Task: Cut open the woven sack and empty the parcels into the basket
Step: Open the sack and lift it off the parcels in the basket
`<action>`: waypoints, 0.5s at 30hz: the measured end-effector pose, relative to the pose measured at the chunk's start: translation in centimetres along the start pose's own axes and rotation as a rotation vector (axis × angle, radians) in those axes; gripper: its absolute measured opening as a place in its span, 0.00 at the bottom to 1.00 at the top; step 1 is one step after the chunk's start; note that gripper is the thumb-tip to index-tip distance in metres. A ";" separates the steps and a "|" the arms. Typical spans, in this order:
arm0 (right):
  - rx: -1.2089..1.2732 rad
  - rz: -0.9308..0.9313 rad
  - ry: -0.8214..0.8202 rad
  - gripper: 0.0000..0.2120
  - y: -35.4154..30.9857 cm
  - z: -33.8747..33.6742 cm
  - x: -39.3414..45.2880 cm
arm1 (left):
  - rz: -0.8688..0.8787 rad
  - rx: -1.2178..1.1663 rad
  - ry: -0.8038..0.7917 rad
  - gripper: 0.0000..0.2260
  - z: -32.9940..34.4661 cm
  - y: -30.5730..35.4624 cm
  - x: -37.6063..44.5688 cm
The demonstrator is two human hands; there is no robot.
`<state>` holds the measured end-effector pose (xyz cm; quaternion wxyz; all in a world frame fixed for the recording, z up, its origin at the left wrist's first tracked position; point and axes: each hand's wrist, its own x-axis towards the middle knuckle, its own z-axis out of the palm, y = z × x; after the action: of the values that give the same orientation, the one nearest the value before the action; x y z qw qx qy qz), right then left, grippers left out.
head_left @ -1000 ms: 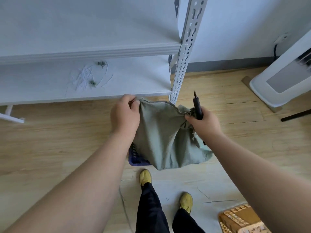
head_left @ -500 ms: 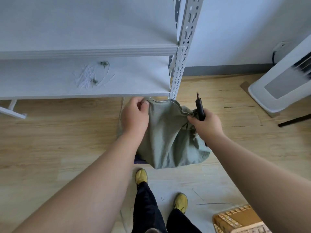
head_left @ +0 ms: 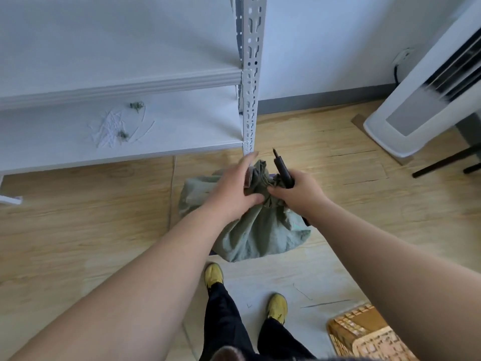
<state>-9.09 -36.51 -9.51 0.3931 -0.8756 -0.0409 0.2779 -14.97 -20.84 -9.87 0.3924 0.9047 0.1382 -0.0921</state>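
Sack [head_left: 256,230] hangs bunched above the floor [head_left: 78,217], just before our feet. Our left hand [head_left: 235,190] presses its gathered neck, fingers fairly straight, thumb tucked against cloth. Our right hand [head_left: 299,194] clutches both cloth and a black cutter [head_left: 282,169], blade pointing up.

Both hands are working a limp green woven sack [head_left: 256,230] above the wood floor [head_left: 78,217]. The right hand [head_left: 299,192] is gripping a black cutter [head_left: 282,169] and bunching the sack's top, while the left hand [head_left: 233,190] is pressing against the fabric, fingers mostly straight. A white shelf [head_left: 182,123] is sitting behind, with a wicker basket [head_left: 364,332] down by the yellow shoes [head_left: 214,276].
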 end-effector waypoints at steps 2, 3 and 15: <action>0.029 -0.021 -0.067 0.09 -0.1 -0.2 -0.2 | 0.003 0.106 -0.146 0.43 0.9 0.9 0.0; 0.040 -0.033 -0.110 0.08 0.0 -0.4 -0.3 | -0.019 0.128 -0.136 0.41 1.5 0.9 0.0; -0.095 -0.097 0.223 0.08 -1.0 -4.8 -0.9 | -0.022 0.179 0.307 0.07 -0.2 0.4 2.3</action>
<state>-7.21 -39.23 -5.82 0.3663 -0.9156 -0.0523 0.1574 -12.69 -20.54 -10.03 0.2835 0.9378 0.1978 0.0308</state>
